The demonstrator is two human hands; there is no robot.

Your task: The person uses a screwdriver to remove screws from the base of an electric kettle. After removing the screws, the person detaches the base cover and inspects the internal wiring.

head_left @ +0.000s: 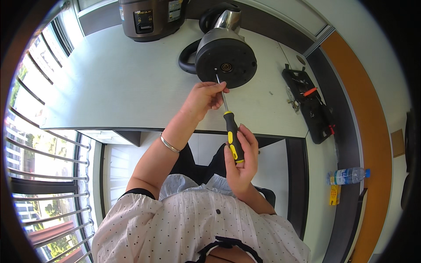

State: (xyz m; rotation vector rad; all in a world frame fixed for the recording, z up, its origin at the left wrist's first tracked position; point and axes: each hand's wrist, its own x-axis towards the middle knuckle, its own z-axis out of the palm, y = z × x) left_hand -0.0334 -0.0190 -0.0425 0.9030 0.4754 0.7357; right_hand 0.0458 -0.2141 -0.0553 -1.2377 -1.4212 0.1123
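An electric kettle (228,61) lies on its side on the white table, its round black base facing me and its black handle to the left. My right hand (242,160) is wrapped round the black and yellow handle of a screwdriver (232,133). With its fingers pinched on the metal shaft, my left hand (208,96) steadies the screwdriver just below the kettle's base. The screwdriver's tip meets the base left of the central round connector; whether it sits in a screw is too small to tell.
A brown rice cooker (151,19) stands at the back left of the white table (109,87). An open black tool case (309,103) with red-handled tools lies at the right. Farther right are a water bottle (348,176) and a yellow item (334,195). Barred windows line the left.
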